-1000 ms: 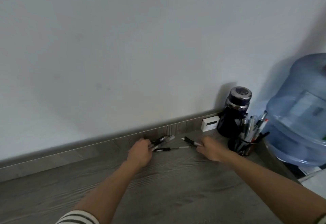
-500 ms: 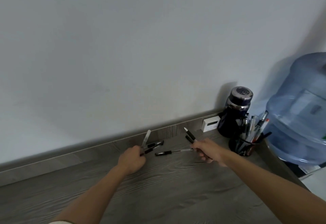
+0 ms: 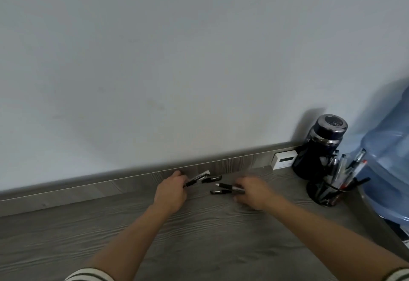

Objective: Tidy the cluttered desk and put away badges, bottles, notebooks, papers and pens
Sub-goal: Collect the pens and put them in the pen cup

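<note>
Head view shows us gathering pens on the grey wood-grain tabletop (image 3: 199,236), all left of the black mesh pen cup (image 3: 323,194). Our left hand (image 3: 171,192), farthest from the cup, has its fingers curled round a black-barrelled pen (image 3: 194,180); our right hand (image 3: 254,194), nearer the cup and blurred, appears to pinch a silver-tipped black pen (image 3: 229,186). A loose black pen (image 3: 212,178) and a second loose black pen (image 3: 220,191) lie between the hands. We should sweep these two together, align every barrel, and drop the bunch upright into the cup.
</note>
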`<state>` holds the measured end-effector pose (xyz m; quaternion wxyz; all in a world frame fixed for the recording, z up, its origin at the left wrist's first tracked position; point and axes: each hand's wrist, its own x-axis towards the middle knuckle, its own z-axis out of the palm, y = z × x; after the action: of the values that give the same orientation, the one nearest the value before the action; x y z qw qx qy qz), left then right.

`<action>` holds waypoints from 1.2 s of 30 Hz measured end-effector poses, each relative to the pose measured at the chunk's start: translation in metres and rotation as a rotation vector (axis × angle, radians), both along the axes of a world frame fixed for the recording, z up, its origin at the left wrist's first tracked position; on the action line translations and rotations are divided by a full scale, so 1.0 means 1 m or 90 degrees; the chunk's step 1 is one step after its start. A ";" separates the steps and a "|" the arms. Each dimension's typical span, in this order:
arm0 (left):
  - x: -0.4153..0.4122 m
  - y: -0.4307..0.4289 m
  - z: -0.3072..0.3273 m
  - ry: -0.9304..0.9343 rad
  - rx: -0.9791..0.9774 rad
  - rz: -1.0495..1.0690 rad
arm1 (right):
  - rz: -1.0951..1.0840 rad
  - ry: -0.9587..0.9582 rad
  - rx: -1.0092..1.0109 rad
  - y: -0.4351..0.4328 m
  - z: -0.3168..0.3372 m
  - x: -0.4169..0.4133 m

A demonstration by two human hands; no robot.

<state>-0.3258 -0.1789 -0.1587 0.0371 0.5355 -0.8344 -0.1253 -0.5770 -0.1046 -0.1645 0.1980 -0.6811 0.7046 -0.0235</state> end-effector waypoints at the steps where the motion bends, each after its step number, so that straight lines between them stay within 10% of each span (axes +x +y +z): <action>1: -0.003 0.000 -0.001 -0.012 -0.004 -0.012 | -0.005 -0.008 0.011 0.003 0.000 -0.001; 8: -0.028 -0.006 -0.005 -0.118 -0.006 -0.084 | -0.090 -0.088 0.037 0.040 0.005 -0.020; 22: -0.084 0.009 -0.008 -0.135 0.090 -0.135 | -0.618 -0.428 -0.407 0.129 0.075 -0.098; 30: -0.124 0.032 0.017 0.263 0.271 -0.059 | -0.611 -0.258 -0.443 0.123 0.098 -0.140; 36: -0.126 0.046 0.033 0.195 0.147 -0.111 | -0.493 -0.064 -0.251 0.102 0.084 -0.158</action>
<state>-0.4519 -0.1329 -0.1259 0.0909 0.4365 -0.8422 -0.3031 -0.7347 -0.0027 -0.0807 0.0750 -0.3891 0.8796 -0.2631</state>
